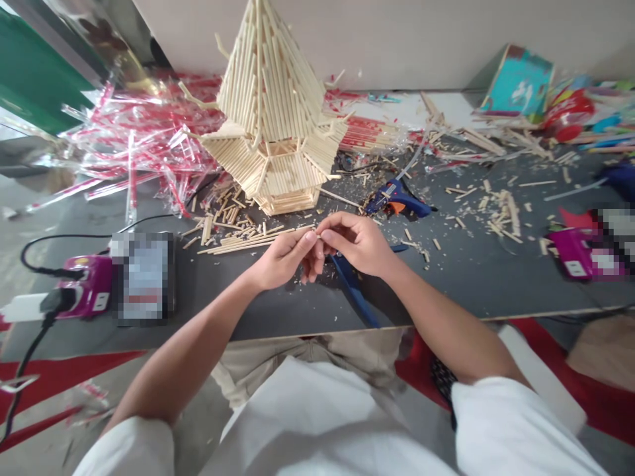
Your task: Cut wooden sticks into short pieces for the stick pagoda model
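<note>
My left hand (pixel 285 259) and my right hand (pixel 361 243) meet over the near part of the dark table. Both are closed in a pinch, thumb tips almost touching, around something small and pale that I cannot make out. Below my right hand lies a blue-handled tool (pixel 354 291), its head hidden by the hand. Several thin wooden sticks (pixel 243 244) lie beside my left hand. Just beyond my hands stands a tower-like model (pixel 270 79) built of wooden sticks, with a pointed roof and flared eaves. A blue glue gun (pixel 399 198) rests to its right.
Red-and-clear plastic wrappers (pixel 149 142) heap at the back left. A phone-like device (pixel 145 277) and a purple power strip (pixel 89 284) with cables occupy the left. Stick offcuts (pixel 503 211) are scattered rightward, near another purple power strip (pixel 580 254). A turquoise box (pixel 518 82) stands behind.
</note>
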A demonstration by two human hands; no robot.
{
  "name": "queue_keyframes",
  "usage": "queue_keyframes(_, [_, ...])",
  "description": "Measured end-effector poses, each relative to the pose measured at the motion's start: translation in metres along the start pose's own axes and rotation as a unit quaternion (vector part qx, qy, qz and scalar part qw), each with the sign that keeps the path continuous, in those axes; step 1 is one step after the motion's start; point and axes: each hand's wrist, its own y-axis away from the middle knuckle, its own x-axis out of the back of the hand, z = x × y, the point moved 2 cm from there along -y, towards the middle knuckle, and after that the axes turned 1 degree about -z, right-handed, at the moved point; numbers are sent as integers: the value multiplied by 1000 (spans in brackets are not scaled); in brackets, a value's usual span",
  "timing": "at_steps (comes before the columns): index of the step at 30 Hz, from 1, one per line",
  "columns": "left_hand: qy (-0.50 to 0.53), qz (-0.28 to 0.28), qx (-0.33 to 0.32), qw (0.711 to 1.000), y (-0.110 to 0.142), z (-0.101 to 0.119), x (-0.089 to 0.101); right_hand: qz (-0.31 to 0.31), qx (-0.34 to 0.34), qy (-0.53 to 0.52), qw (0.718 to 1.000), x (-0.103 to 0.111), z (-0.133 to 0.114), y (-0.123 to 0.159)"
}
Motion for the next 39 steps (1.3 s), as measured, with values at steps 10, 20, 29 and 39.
queue_keyframes(10, [26,-10,3,1000,0,-5,2,2,36,32,999,3,2,4])
queue_keyframes(20, [-62,26,-21,998,-1,-10,3,43,111,191,974,6,-5,4])
queue_keyframes(29, [-261,95,-71,958,-1,-17,18,21,126,308,943,8,-6,2])
queue_keyframes(39, [-566,-34,-135,812,-4,40,-9,124,30,435,892,93,-25,9])
